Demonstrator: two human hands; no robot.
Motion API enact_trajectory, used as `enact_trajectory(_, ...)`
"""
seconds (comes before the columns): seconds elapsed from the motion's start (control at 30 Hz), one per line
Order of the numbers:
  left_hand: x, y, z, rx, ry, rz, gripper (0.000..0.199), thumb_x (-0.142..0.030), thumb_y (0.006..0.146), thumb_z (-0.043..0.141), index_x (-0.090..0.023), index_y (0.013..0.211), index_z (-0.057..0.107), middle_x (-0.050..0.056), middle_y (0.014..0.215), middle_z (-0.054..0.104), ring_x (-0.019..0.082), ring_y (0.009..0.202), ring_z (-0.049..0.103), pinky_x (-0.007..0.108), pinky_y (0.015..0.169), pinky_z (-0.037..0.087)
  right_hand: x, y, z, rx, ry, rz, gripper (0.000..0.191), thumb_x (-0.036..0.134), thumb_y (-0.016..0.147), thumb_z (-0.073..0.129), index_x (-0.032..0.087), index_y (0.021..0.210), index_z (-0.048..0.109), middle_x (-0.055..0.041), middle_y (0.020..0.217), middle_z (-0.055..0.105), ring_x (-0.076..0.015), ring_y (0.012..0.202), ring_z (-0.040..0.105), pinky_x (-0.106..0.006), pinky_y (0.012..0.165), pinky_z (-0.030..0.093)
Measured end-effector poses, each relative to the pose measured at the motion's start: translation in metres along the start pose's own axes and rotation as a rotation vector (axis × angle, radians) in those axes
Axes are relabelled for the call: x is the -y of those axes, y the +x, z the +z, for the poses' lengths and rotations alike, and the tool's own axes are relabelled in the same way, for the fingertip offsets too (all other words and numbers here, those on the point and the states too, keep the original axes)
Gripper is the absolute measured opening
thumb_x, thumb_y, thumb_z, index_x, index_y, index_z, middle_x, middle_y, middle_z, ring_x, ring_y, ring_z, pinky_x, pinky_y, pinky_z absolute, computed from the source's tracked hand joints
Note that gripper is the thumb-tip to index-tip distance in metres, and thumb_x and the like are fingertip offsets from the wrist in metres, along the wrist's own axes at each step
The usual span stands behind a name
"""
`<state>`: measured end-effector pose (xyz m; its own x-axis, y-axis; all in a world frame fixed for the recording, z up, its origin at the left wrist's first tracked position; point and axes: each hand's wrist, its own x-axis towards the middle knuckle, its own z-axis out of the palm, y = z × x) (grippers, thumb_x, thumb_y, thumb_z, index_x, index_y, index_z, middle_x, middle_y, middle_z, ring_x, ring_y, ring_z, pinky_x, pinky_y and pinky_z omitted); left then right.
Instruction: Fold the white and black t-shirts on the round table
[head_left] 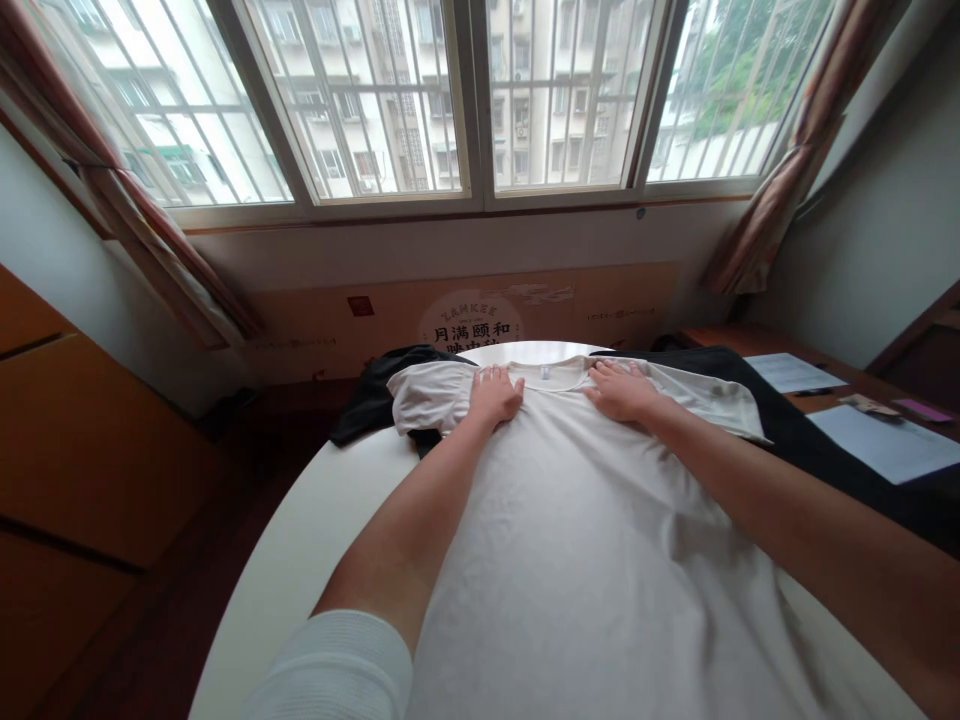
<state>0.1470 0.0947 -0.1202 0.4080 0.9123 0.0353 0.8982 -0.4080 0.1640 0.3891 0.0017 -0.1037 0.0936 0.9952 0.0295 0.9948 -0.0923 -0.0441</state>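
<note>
— Shirt (555,520), pale, round-necked, one piece. Location?
— Spread on the round white table (300,560), neckline at the far end, body running toward the wearer of the camera. Small tag (545,372) inside the neck; both sleeves laid outward, the left one gathered and creased. Soft folds down the right side.
— Hands upon it?
— Two. Left hand (496,393): palm down on the shoulder, left of the neckline, fingers close together and pointing away; whether they pinch the cloth, cannot tell. Right hand (619,390): palm down on the opposite shoulder, fingers slightly spread on the fabric, near the neck edge.
— Adjoining textiles?
— Black cloth (367,400), under and beside the left sleeve. Dark fabric (795,430), beyond the right sleeve and reaching toward the desk.
— Desk, itemised?
— Brown desk (709,340), far right: upper white sheet (791,372), with a slim dark object (820,391) at its near edge; lower white sheet (885,445); pink item (922,410), too small to identify.
— Surroundings?
— Tan printed panel (300,325) against the wall behind the table; barred window (472,190) above it; tied curtains (150,230), one each side; orange-brown cupboard (82,430), left.
</note>
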Motion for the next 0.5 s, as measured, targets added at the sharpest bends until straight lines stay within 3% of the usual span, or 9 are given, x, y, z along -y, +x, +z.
enact_trajectory(0.13,0.0,-0.003,-0.002,0.005,-0.009,0.005,0.077,-0.051,0.107,0.015,-0.003,0.166,0.03,0.019,0.176,0.024,0.03,0.165,0.019,0.049,0.134,0.007,-0.001,0.013,0.007,0.005,0.013,0.049,0.059,0.04,0.108,0.03,0.022,0.162,0.045,-0.0102,0.174,0.034,-0.0319,0.162,0.026,-0.07,0.128,0.012)
enact_trajectory(0.27,0.001,-0.007,-0.001,-0.017,-0.034,0.014,0.075,-0.05,0.108,0.018,-0.005,0.165,0.032,0.018,0.176,0.026,0.031,0.164,0.021,0.05,0.134,0.008,-0.03,-0.002,-0.004,-0.087,0.035,0.12,0.061,0.042,0.108,0.03,0.024,0.165,0.041,-0.0089,0.174,0.035,-0.031,0.16,0.03,-0.061,0.128,0.024)
enact_trajectory(0.37,0.001,-0.008,0.001,-0.045,-0.066,0.026,0.073,-0.05,0.109,0.019,-0.005,0.163,0.036,0.019,0.175,0.029,0.032,0.163,0.023,0.05,0.133,0.009,-0.073,-0.024,-0.016,-0.162,0.032,0.286,0.068,0.042,0.104,0.037,0.009,0.164,0.037,-0.0241,0.167,0.042,-0.0404,0.153,0.04,-0.061,0.121,0.033)
enact_trajectory(0.43,0.0,-0.009,0.0,-0.102,-0.09,0.031,0.069,-0.048,0.109,0.022,-0.005,0.158,0.044,0.021,0.17,0.038,0.032,0.16,0.029,0.05,0.132,0.013,-0.106,-0.038,-0.022,-0.161,0.043,0.429,0.071,0.044,0.101,0.044,0.0,0.156,0.047,-0.0347,0.154,0.052,-0.0485,0.143,0.049,-0.062,0.113,0.04)
enact_trajectory(0.5,-0.003,-0.012,-0.004,-0.191,-0.108,0.05,0.061,-0.044,0.11,0.026,-0.005,0.147,0.053,0.023,0.159,0.053,0.032,0.151,0.043,0.05,0.129,0.022,-0.132,-0.05,-0.025,-0.135,0.066,0.479,0.067,0.043,0.097,0.053,-0.005,0.143,0.059,-0.0382,0.143,0.06,-0.0499,0.136,0.055,-0.056,0.107,0.044)
